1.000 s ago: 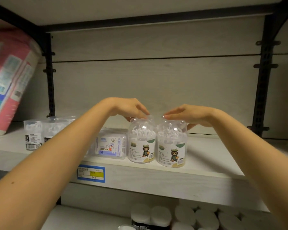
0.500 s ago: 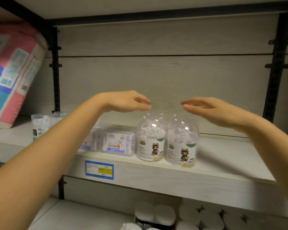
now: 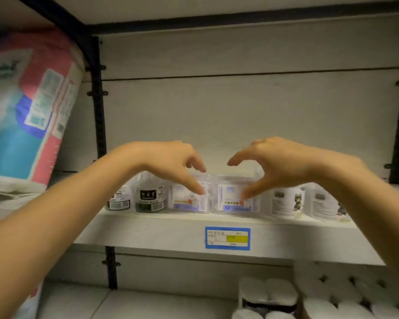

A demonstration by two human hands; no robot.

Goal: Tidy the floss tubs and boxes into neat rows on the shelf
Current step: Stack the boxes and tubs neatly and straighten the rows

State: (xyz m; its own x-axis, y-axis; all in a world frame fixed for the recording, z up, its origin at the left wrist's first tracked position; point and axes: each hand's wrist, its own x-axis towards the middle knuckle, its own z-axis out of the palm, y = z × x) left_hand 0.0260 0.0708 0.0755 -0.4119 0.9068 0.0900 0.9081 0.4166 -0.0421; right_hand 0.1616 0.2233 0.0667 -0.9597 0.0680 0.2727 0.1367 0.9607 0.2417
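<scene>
Along the front of the pale shelf (image 3: 161, 236) stand two dark-labelled floss tubs (image 3: 150, 199), two clear floss boxes and two cartoon-labelled tubs (image 3: 286, 202) in a row. My left hand (image 3: 171, 161) hovers over the left box (image 3: 186, 202), thumb down in front of it and fingers spread above. Mirroring it, my right hand (image 3: 274, 161) is over the right box (image 3: 236, 200), thumb low at the box's front. Neither hand plainly grips its box. The picture is blurred.
A large pink and blue paper pack (image 3: 28, 107) leans at the shelf's left end. Black uprights (image 3: 99, 116) frame the bay. A blue price tag (image 3: 227, 238) sits on the shelf lip. White paper rolls (image 3: 313, 295) fill the shelf below, right.
Both hands lifted off the cartoon-labelled tubs and moved left to the two clear boxes, thumbs dropping in front of them. My view has shifted left and closer.
</scene>
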